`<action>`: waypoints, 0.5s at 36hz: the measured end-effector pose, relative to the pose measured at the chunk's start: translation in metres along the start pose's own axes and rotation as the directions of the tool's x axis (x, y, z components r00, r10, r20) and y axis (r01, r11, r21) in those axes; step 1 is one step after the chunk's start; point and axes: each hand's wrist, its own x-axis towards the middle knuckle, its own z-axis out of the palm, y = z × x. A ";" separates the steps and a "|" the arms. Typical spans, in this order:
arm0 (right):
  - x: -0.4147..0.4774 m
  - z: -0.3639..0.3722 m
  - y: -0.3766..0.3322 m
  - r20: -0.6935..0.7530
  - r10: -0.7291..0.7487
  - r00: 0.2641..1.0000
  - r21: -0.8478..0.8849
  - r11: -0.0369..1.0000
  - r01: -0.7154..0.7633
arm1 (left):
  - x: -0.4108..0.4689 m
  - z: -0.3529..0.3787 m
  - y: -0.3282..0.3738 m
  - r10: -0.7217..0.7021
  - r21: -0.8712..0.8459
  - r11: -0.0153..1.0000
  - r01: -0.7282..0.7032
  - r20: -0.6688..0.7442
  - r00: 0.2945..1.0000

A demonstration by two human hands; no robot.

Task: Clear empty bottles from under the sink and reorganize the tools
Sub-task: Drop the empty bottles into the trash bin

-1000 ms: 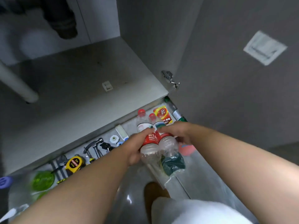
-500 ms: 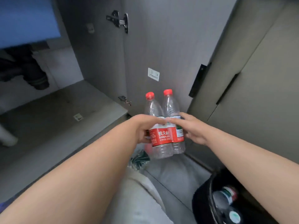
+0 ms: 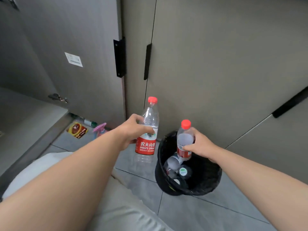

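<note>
**Two empty bottles at the black bin**

The left hand (image 3: 131,129) grips a clear bottle (image 3: 147,145) with a red cap and a red label. Its fingers wrap the upper body, and it holds the bottle upright just left of the black bin (image 3: 212,180), above the floor tiles (image 3: 200,214).

The right hand (image 3: 199,145) grips a second bottle (image 3: 184,142), also with a red cap and label. The thumb and fingers curl round its middle, and the bottle is upright directly over the bin's mouth, its base inside the rim.

Several more discarded bottles (image 3: 173,165) lie in the bottom of the bin, one showing a green-marked end.

The bin stands on the floor against the closed grey cupboard doors (image 3: 216,72). Further left of it, the open cabinet door (image 3: 66,39) carries a white sticker (image 3: 73,59).

On the floor to the far left of the bin, at the foot of that open door, lie three things:

- a red and yellow packet (image 3: 77,130)
- what looks like a pink spray bottle (image 3: 99,129), blurred
- a green-tipped bottle (image 3: 88,122) on its side

The person's pale trouser leg (image 3: 125,205) fills the near foreground left of the bin.
</note>
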 end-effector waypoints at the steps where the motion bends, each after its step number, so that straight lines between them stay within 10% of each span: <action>1: -0.003 0.001 0.007 -0.015 -0.008 1.000 -0.031 0.999 0.008 | 0.001 0.002 0.001 0.013 -0.013 1.000 -0.013 -0.006 1.000; 11: -0.010 0.028 0.063 0.068 0.091 0.994 -0.307 0.950 -0.066 | 0.007 0.013 0.002 0.132 -0.039 0.991 -0.130 0.029 0.991; 18: -0.001 0.038 0.064 -0.079 0.085 0.993 -0.151 0.984 -0.096 | 0.008 0.015 0.000 0.199 0.022 0.979 -0.201 0.066 0.978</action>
